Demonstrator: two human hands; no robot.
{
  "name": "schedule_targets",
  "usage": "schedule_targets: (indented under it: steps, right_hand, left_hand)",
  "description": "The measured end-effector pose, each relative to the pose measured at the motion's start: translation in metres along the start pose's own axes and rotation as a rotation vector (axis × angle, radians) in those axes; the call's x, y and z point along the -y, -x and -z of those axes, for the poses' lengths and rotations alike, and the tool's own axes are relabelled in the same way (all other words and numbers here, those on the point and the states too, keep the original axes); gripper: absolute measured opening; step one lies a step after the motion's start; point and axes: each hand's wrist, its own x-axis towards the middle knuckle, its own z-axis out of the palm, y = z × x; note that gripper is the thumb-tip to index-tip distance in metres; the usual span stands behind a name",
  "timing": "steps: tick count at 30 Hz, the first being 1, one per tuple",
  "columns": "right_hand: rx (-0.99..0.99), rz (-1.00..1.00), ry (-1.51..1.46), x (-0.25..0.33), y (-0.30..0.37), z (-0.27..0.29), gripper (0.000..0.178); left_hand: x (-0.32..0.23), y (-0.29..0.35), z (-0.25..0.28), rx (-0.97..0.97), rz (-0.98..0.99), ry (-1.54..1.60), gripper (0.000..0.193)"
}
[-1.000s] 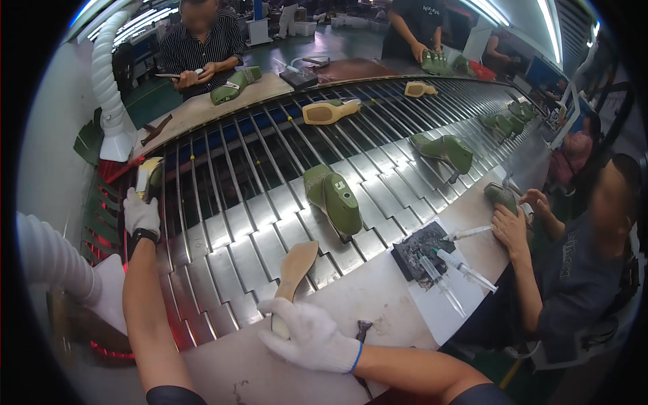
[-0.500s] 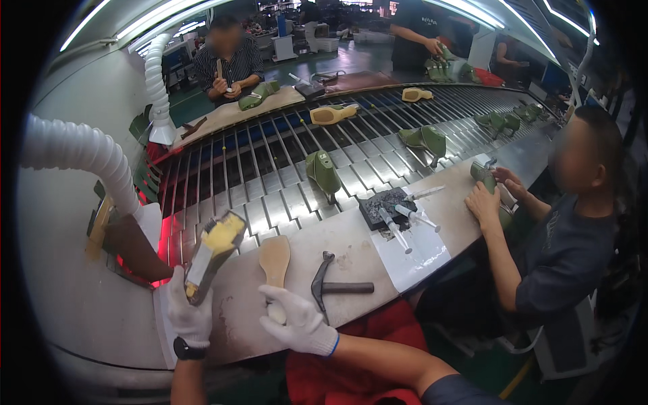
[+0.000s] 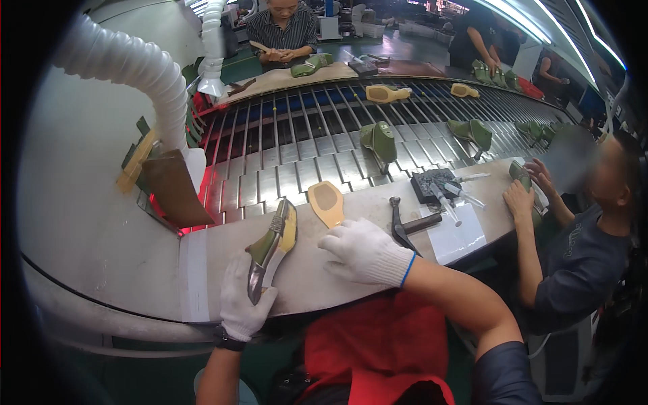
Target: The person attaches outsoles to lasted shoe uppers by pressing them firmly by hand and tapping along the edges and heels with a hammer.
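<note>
My gloved left hand (image 3: 247, 300) grips a shoe last (image 3: 273, 243) near the pointed dark toe of the shoe upper on it. The last lies tilted over the bench, its yellow-coated underside facing right. Just to the right, my gloved right hand (image 3: 368, 253) is closed around the narrow end of a tan shoe sole (image 3: 326, 202). A darker oval patch shows on the sole's wide end; the held end is hidden under the glove. Beyond my right hand lies a hammer (image 3: 412, 226) with a dark handle, its curved head partly behind my wrist.
Beside the hammer, a black block (image 3: 432, 185) and several syringes rest on a white sheet (image 3: 466, 236). A slatted metal conveyor (image 3: 283, 169) carries green lasts and tan soles. White ducting (image 3: 162, 88) hangs at left. A co-worker (image 3: 574, 250) handles a green last at right.
My left hand has turned the last so its yellow underside faces right rather than up. My right hand has turned the sole over, showing its patched face. The view has shifted left and down.
</note>
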Motion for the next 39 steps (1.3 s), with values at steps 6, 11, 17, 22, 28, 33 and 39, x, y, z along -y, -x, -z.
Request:
schedule_targets:
  steps: [6, 11, 17, 22, 28, 33, 39]
  right_hand:
    - [-0.358, -0.687, -1.003, 0.016, -0.014, -0.047, 0.034]
    - [-0.330, -0.801, -1.185, 0.011, -0.014, -0.043, 0.033]
    - [-0.408, -0.724, -1.050, 0.030, 0.005, -0.040, 0.027]
    - [-0.368, -0.757, -0.963, 0.023, 0.005, -0.041, 0.026]
    - [-0.757, -0.771, -1.277, 0.017, 0.043, -0.054, 0.032]
    - [-0.630, -0.639, -0.639, 0.033, 0.071, -0.055, 0.038]
    - [-0.526, -0.498, -0.269, 0.043, 0.067, -0.045, 0.032]
  left_hand:
    - [-0.005, 0.000, 0.001, -0.023, 0.013, 0.041, 0.087]
    - [-0.003, 0.002, 0.002, -0.006, -0.001, 0.028, 0.089]
    - [0.002, 0.004, 0.006, -0.007, 0.013, -0.006, 0.089]
    - [0.008, -0.007, -0.002, -0.025, 0.018, 0.059, 0.087]
    - [-0.003, -0.010, 0.014, 0.002, 0.134, 0.231, 0.073]
    - [-0.009, -0.066, 0.033, 0.118, 0.308, 0.380, 0.071]
    - [-0.033, -0.154, -0.002, 0.540, 0.283, -0.151, 0.067]
